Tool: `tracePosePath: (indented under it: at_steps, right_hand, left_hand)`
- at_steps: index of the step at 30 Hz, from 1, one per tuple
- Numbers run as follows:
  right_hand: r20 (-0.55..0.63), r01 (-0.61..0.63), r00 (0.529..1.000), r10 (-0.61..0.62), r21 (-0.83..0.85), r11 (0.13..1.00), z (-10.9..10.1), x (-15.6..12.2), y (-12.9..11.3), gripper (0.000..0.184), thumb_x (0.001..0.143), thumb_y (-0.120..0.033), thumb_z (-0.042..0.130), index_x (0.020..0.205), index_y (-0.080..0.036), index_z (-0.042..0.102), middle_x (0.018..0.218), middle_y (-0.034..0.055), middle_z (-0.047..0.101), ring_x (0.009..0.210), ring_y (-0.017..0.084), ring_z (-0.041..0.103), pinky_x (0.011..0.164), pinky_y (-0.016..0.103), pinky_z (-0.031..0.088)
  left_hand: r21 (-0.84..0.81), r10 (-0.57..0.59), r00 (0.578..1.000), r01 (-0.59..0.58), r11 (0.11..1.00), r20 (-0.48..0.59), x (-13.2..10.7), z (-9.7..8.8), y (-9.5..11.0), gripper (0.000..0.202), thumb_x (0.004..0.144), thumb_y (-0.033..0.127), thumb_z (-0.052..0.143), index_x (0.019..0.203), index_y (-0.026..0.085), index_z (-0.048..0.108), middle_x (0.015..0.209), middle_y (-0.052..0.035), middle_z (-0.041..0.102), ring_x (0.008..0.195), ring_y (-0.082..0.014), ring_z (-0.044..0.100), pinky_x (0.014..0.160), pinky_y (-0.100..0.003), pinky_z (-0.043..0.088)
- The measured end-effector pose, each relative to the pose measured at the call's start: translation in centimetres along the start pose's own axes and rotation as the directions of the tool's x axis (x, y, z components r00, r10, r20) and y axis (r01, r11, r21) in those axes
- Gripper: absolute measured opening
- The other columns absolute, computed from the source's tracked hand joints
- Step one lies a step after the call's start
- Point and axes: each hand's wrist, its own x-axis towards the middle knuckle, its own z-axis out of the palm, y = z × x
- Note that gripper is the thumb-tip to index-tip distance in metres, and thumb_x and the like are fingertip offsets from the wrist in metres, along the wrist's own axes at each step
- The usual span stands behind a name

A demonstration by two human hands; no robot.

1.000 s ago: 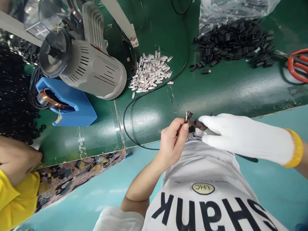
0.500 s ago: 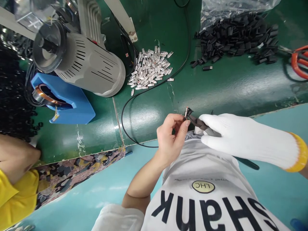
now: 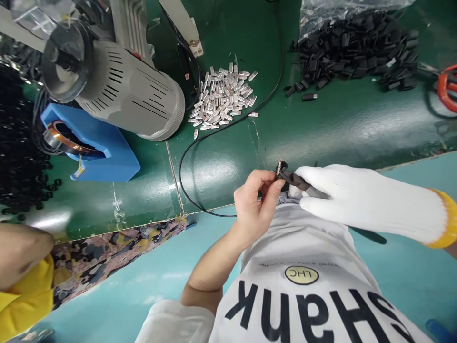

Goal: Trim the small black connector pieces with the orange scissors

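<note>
My bare left hand [image 3: 255, 205] is closed in a pinch on the end of a black cable [image 3: 223, 216], close to the table's front edge. A small silver connector [image 3: 279, 166] sticks up just past the fingertips. In my right hand [image 3: 342, 195], covered by a white glove with a yellow cuff, are dark pliers [image 3: 302, 184]. Their jaws reach the connector beside my left fingertips; the exact contact is too small to make out. One long dark handle shows below the glove.
A pile of silver connectors [image 3: 223, 97] lies behind the cable loop. Black plastic housings [image 3: 357, 52] are heaped at the back right, near orange-handled scissors [image 3: 447, 90]. A grey machine [image 3: 132, 95] and a blue tape dispenser [image 3: 117, 152] stand left. Another person's arm [image 3: 24, 255] rests at far left.
The view has shifted slightly. Both hands stay together at the connector, which stands a little differently between the pliers and my left fingers. The other person's arm has moved down a little.
</note>
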Motion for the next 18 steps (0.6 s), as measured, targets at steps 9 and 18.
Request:
tracePosePath:
  at_steps: [9,18]
  right_hand:
    - [-0.032,-0.023,0.999,0.02,-0.081,0.996,0.4,-0.1,-0.2,0.017,0.092,-0.039,0.05,0.087,-0.024,0.055,0.075,0.0022,0.059,0.053,0.014,0.046,0.055,0.028,0.02]
    - [0.131,-0.034,0.991,0.012,0.169,0.985,-0.5,0.4,-0.5,0.023,0.092,-0.042,0.049,0.082,-0.023,0.057,0.072,-0.0004,0.061,0.058,0.014,0.05,0.053,0.027,0.028]
  left_hand:
    - [-0.055,-0.025,1.0,0.025,0.998,-0.009,0.1,0.2,-0.1,0.014,0.094,0.029,0.069,0.101,0.02,0.063,0.078,0.0026,0.065,0.066,-0.0077,0.06,0.065,-0.02,0.047]
    - [-0.255,-0.199,0.976,0.216,0.942,0.09,0.7,-0.2,0.3,0.022,0.094,0.04,0.068,0.099,0.018,0.069,0.075,-0.0015,0.07,0.06,-0.0095,0.059,0.058,-0.023,0.047]
